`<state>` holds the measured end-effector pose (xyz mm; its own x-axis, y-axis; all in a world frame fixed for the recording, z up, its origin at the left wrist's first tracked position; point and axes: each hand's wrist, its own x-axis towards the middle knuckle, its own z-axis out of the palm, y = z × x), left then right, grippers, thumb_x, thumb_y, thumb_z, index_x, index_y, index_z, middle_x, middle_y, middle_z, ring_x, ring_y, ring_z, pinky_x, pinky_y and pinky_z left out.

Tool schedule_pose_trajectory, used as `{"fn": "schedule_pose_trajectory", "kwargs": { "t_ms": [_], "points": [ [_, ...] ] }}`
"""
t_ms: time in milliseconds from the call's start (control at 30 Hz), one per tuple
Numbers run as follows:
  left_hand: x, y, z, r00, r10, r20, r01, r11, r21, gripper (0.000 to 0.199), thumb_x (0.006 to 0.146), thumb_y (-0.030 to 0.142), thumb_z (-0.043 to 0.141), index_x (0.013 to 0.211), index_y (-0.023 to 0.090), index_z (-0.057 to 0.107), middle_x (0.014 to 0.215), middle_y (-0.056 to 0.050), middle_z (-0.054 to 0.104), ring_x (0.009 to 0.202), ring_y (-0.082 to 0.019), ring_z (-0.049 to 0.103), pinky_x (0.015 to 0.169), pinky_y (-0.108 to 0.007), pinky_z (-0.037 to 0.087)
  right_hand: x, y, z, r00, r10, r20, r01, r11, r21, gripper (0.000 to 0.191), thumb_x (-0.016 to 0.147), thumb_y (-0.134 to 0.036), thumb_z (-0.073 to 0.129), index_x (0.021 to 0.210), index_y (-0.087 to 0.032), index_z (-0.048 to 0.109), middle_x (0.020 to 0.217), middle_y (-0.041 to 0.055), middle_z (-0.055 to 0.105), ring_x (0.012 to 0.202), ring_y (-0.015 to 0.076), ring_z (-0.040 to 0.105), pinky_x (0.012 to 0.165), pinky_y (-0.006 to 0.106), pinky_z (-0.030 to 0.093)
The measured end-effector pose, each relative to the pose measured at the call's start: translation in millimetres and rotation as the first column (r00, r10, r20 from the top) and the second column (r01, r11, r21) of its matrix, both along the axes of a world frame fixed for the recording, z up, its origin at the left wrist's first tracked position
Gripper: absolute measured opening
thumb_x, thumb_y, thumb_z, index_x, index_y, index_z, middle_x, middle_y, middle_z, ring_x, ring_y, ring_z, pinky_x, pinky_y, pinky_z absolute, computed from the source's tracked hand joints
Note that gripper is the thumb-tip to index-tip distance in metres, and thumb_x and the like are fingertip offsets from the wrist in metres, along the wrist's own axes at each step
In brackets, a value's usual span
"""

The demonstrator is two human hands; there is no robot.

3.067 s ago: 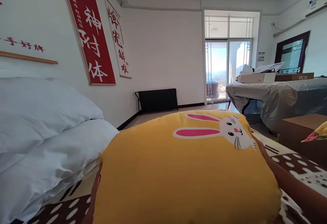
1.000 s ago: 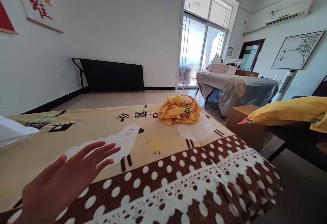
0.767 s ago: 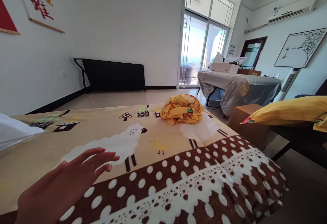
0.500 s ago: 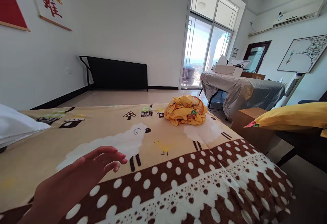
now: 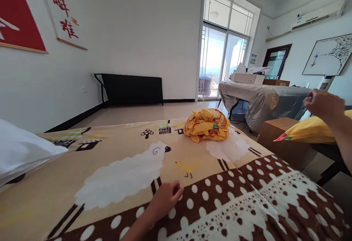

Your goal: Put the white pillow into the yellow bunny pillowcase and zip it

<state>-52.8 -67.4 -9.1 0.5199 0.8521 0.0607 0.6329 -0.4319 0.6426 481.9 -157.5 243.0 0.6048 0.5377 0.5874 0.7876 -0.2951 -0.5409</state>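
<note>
Left hand [image 5: 165,197] over blanket [image 5: 118,182], right hand [image 5: 325,104] near pillow [image 5: 310,130], scroll [image 5: 63,14] reading "解难".

White paper hanging scroll [image 5: 63,17] on the left wall: red brush-written characters "解难". Small grey notice [image 5: 253,59] beside the glass door [image 5: 224,61]: print too small to read.

Blanket [image 5: 118,177]: soft matt cloth, fuzzy-looking; bundle [image 5: 206,125]: crinkled matt cloth; pillow [image 5: 24,151]: smooth white cloth; table cover [image 5: 255,96]: wrinkled, glossy plastic; floor [image 5: 132,112]: smooth, glossy; box [image 5: 280,125]: matt brown cardboard; scroll rods: wood-look.
</note>
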Motion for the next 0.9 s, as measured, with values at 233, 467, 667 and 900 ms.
{"fn": "schedule_pose_trajectory", "kwargs": {
  "t_ms": [233,467,667,900],
  "points": [
    [2.4,-9.2,-45.8,0.978,0.028,-0.207,0.009,0.985,0.175,0.026,0.087,0.032,0.034,0.075,0.02,0.054,0.084,-0.008,0.065,0.079,-0.022,0.059,0.07,-0.031,0.037,-140.8,166.8,-109.5,0.785,0.476,0.396,-0.248,0.827,-0.504,0.014,0.081,-0.014,0.059,0.088,-0.012,0.071,0.134,0.0178,0.052,0.123,0.0269,0.043,0.105,0.042,0.022],
    [3.2,7.2,-59.0,0.937,-0.008,-0.35,0.04,0.996,0.084,0.019,0.083,0.026,0.041,0.081,0.019,0.059,0.091,-0.01,0.069,0.088,-0.025,0.063,0.073,-0.033,0.042,-244.2,249.9,-198.8,0.734,0.635,0.24,-0.367,0.668,-0.647,0.024,0.073,-0.013,0.057,0.09,-0.017,0.074,0.148,0.0111,0.038,0.133,0.0326,0.031,0.109,0.051,0.018],
    [6.2,11.1,-48.5,0.933,-0.046,-0.357,0.038,0.999,-0.029,0.023,0.083,0.029,0.042,0.083,0.019,0.063,0.09,-0.012,0.07,0.082,-0.025,0.064,0.072,-0.034,0.045,-260.8,271.6,-203.4,0.784,0.604,0.145,-0.412,0.681,-0.606,0.024,0.085,-0.026,0.059,0.104,-0.013,0.065,0.129,0.0147,0.054,0.124,0.0298,0.043,0.105,0.052,0.028],
    [2.9,6.6,-39.4,0.952,-0.04,-0.303,0.034,0.999,-0.026,0.027,0.084,0.032,0.041,0.085,0.019,0.065,0.091,-0.012,0.07,0.082,-0.026,0.064,0.071,-0.034,0.044,-244.6,278.5,-170.5,0.824,0.562,-0.069,-0.527,0.717,-0.456,0.029,0.091,-0.035,0.056,0.111,-0.014,0.059,0.112,0.0072,0.06,0.097,0.0195,0.06,0.084,0.039,0.051]
  ]
}}
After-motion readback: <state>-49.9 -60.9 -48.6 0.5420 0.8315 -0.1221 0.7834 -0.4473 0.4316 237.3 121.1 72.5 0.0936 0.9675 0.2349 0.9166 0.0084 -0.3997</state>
